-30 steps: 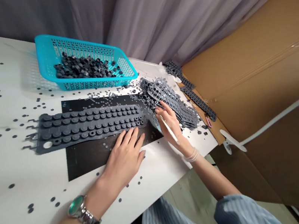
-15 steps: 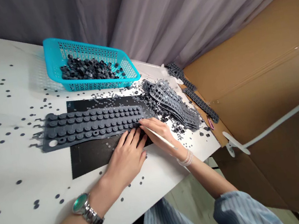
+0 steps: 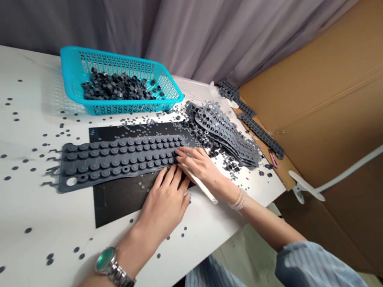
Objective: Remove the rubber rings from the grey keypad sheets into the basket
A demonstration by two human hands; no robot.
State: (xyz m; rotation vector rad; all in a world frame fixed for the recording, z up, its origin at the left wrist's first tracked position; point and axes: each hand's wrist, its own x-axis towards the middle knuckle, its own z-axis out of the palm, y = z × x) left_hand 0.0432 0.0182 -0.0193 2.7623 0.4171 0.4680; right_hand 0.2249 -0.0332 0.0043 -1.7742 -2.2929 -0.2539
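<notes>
A grey rubber sheet of button-like keys (image 3: pixel 117 160) lies in rows on a black mat (image 3: pixel 120 198) on the white table (image 3: pixel 17 166). My left hand (image 3: pixel 162 201) rests on the mat with its fingers spread, the fingertips at the sheet's lower edge. My right hand (image 3: pixel 198 166) touches the sheet's lower right end, and a white stick-like tool (image 3: pixel 200 185) is held in it, its point hidden under the fingers. To the right of that hand lies a stack of punched grey rubber sheets (image 3: pixel 226 133).
A turquoise plastic basket (image 3: pixel 115 53) of dark rubber rings stands behind the mat. Small dark discs are scattered over the table (image 3: pixel 207 131). Brown cardboard (image 3: pixel 326 102) with more grey strips (image 3: pixel 261 135) stands at the right, a grey curtain (image 3: pixel 84 15) behind.
My right hand has moved left from beside the stack to the sheet's lower right end, and the white tool now slants the other way. My left hand stays almost in place.
</notes>
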